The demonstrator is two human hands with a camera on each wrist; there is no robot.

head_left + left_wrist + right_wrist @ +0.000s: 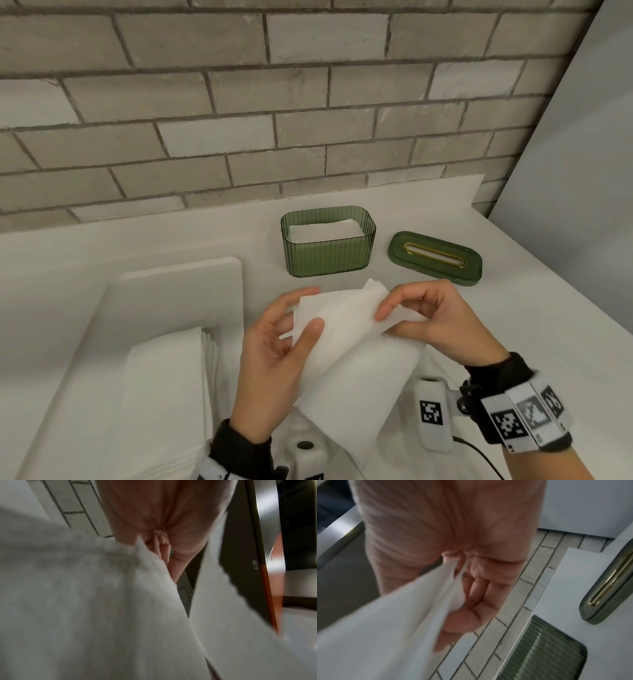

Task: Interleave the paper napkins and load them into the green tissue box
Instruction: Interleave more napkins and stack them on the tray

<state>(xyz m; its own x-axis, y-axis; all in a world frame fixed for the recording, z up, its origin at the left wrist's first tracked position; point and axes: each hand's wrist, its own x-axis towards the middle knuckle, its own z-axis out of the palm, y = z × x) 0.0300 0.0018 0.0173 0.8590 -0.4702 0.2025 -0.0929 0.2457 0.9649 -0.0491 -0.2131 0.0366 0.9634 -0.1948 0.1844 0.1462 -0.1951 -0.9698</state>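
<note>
Both hands hold white paper napkins (346, 329) above the counter, in front of the green tissue box (328, 254). My left hand (291, 329) pinches the left edge, thumb on top. My right hand (404, 308) pinches the right corner between thumb and fingers. The napkins (102, 601) fill the left wrist view, and the napkins (399, 615) run through my right hand (462, 582) in the right wrist view. The box stands open with white napkins inside. Its green lid (435, 257) with a gold-rimmed slot lies to the right of it. A stack of napkins (164, 394) sits at the lower left.
The white counter (212, 236) runs back to a grey brick wall (274, 102). A white tray (178, 284) holds the stack at the left. A white wall (582, 171) closes the right side. The lid (607, 582) and box (544, 649) show in the right wrist view.
</note>
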